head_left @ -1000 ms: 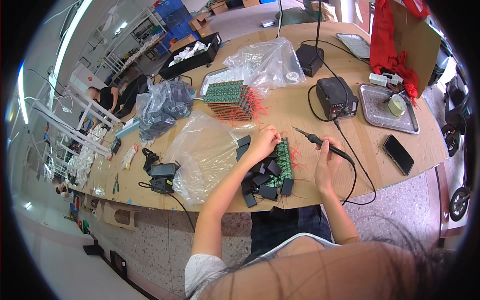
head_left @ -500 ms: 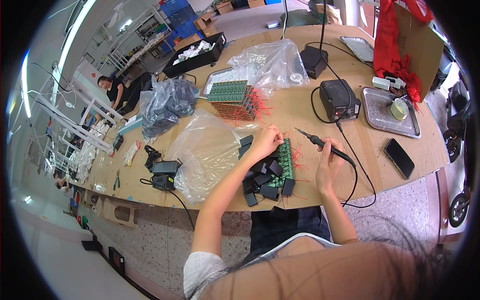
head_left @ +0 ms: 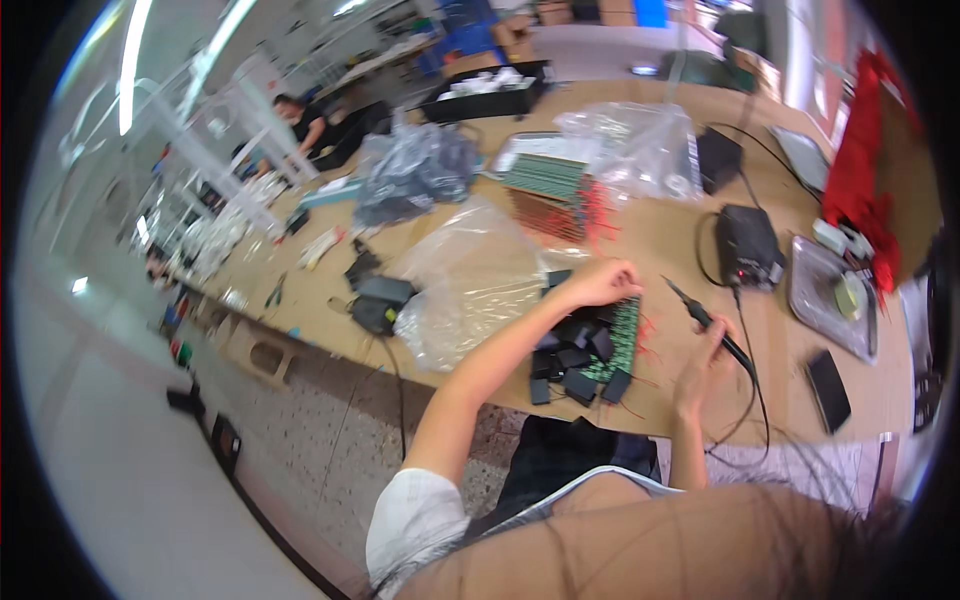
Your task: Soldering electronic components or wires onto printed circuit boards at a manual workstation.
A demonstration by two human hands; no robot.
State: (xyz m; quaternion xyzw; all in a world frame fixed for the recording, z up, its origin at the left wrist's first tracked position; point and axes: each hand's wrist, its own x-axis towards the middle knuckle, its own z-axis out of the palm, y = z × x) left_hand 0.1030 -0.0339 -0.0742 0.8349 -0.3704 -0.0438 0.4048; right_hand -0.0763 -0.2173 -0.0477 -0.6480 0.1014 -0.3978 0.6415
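Note:
My left hand [head_left: 606, 281] is closed in a pinch at the far end of a green circuit board [head_left: 624, 338]. What its fingers hold is too small and blurred to make out. In my right hand [head_left: 703, 368] is a soldering iron [head_left: 697, 312], its tip up and a short way right of the left fingertips, apart from the board. Several black rectangular blocks [head_left: 580, 384] lie heaped on and beside the board's left part. Thin red wires [head_left: 648, 335] stick out from its right edge.
Beyond the board is a stack of circuit boards [head_left: 545, 178] with red wires. A clear plastic bag [head_left: 465, 280] lies left. To the right are the soldering station [head_left: 750, 245], its cord, a metal tray [head_left: 840, 330] and a phone [head_left: 828, 392]. A person [head_left: 302, 122] is farther off.
The whole view has swung, so the table appears shifted to the right and blurred. Both hands keep about the same places by the board, and the soldering iron stays in my right hand.

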